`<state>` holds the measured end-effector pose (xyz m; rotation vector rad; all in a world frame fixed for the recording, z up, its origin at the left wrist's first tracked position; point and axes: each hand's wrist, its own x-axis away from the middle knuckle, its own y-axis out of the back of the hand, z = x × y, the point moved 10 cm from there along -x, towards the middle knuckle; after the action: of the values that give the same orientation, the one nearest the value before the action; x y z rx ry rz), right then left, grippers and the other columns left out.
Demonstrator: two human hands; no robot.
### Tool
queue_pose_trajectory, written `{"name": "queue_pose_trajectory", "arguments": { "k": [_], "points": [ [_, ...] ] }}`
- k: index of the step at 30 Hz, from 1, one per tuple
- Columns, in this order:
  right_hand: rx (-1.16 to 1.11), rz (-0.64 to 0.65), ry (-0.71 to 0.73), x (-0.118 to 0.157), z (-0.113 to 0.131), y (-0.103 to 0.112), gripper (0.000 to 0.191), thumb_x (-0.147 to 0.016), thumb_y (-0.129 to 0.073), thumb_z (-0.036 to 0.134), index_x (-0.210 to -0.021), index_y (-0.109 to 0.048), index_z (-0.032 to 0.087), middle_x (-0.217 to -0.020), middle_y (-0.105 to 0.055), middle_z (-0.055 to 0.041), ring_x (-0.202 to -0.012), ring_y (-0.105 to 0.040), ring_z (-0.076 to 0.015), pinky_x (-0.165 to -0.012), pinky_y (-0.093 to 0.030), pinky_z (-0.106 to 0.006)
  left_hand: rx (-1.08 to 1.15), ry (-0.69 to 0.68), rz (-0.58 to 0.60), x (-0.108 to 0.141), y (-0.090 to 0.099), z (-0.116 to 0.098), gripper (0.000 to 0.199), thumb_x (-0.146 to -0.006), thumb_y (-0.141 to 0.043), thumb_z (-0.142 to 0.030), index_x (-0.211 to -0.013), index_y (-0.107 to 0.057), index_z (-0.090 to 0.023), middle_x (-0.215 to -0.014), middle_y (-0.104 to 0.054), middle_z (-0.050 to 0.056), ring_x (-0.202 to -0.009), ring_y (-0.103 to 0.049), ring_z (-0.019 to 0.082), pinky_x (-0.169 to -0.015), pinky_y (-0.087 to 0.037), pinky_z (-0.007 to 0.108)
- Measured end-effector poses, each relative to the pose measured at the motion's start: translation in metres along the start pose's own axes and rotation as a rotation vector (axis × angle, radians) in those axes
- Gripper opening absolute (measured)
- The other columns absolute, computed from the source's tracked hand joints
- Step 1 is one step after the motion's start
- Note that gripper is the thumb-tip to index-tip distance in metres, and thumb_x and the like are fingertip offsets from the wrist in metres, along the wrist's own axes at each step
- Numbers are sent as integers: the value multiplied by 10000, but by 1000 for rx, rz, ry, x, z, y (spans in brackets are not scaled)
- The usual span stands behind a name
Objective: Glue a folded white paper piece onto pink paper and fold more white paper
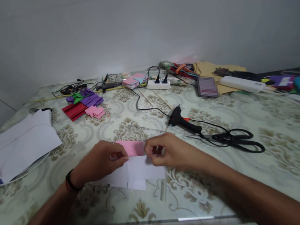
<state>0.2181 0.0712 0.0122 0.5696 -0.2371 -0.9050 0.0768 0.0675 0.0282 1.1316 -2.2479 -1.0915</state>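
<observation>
A pink paper piece (pixel 131 147) lies between my hands at the middle of the table, against the upper edge of a white paper (pixel 137 169) with cut flaps. My left hand (pixel 106 157) pinches at the left side where pink meets white, its thumb and fingertips together. At the right side, my right hand (pixel 159 150) has its fingers curled and thumb against them at the edge of the papers. The fingertips hide how the two papers join.
A black glue gun (pixel 183 120) with its cord and black-handled scissors (pixel 234 139) lie to the right. White sheets (pixel 23 145) are at the left. Behind are folded coloured papers (pixel 75 110), a power strip (pixel 158 84) and a white power bank (pixel 242 84).
</observation>
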Motion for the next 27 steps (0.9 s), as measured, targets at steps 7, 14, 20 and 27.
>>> {"name": "queue_pose_trajectory", "arguments": {
  "k": [7, 14, 20, 27],
  "points": [
    [51, 30, -59, -1, -12, 19, 97, -713, -604, 97, -689, -603, 190, -639, -595, 44, -608, -529, -122, -592, -397, -232, 1, 41, 80, 1, 15, 20, 184, -912, -642, -293, -835, -751, -167, -735, -739, 10, -671, -651, 130, -650, -465, 213],
    [80, -144, 52, 0, 1, 29, 70, -877, -619, 190, -897, -686, 191, -877, -736, -12, -790, -649, -160, -759, -480, -273, -18, 64, 70, 2, 6, 14, 181, -909, -613, -274, -824, -730, -164, -741, -721, 6, -681, -617, 131, -650, -440, 227],
    [-27, -4, 9, 0, 1, -9, 118, -920, -630, 199, -853, -724, 176, -768, -723, 0, -670, -610, -128, -645, -445, -237, 22, 44, -1, 1, 0, 3, 146, -901, -615, -227, -820, -727, -180, -739, -706, -7, -681, -595, 116, -661, -432, 221],
    [5, -26, 29, -1, 0, -11, 129, -884, -623, 120, -810, -713, 175, -739, -705, 19, -647, -587, -109, -632, -418, -223, 14, 12, -9, -2, -1, 3, 93, -838, -614, -143, -813, -696, -179, -762, -691, -15, -695, -594, 111, -685, -435, 222]
  ]
}}
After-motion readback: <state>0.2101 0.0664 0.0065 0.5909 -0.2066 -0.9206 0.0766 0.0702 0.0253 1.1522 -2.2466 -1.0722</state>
